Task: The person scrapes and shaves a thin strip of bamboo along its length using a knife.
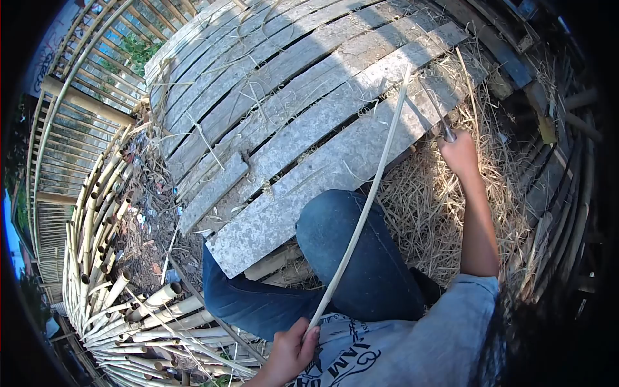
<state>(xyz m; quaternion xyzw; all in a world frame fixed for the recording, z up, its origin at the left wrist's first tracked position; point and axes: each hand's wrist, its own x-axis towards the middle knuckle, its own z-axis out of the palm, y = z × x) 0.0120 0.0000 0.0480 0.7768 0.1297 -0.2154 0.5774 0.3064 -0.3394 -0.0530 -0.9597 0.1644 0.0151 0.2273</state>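
My left hand [291, 351], low in the view near my shirt, is closed around the lower end of a long pale bamboo strip [362, 219]. The strip slants up across my bent knee, and its far end lies over the plank platform [271, 213]. Over at the right edge of the planks, my right hand [459, 155] grips a knife [447, 131] by its handle. Its thin blade points up and to the left over the boards, apart from the strip. A second thin strip [468, 84] stands out beyond the right hand.
Bamboo shavings [425, 200] cover the ground beneath my right arm. Many cut bamboo poles [167, 293] are stacked at the lower left. A bamboo fence [84, 103] runs along the left. A short loose board [216, 190] rests on the platform's left end, and scrap wood [548, 174] lies at right.
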